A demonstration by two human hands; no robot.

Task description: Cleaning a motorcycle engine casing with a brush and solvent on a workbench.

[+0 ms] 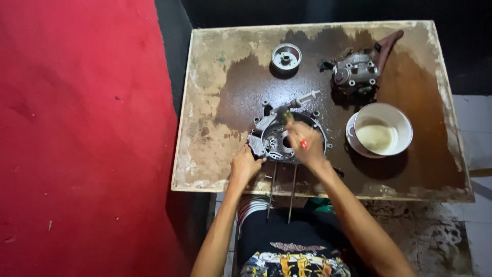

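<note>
A grey metal engine case (271,137) lies on the stained wooden table (210,77), with a shaft sticking out toward the far side. My left hand (245,163) grips the case's near left edge. My right hand (303,142) is over the case's middle, closed around a small brush-like tool with a red end; the tool's tip is blurred. Two thin metal rods (281,190) run from the case over the table's near edge.
A white bowl (380,131) of pale liquid stands to the right. A smaller engine part (354,73) and a brown rag (385,48) lie at the back right, a round metal rotor (286,56) at the back. A red wall (82,128) is at left.
</note>
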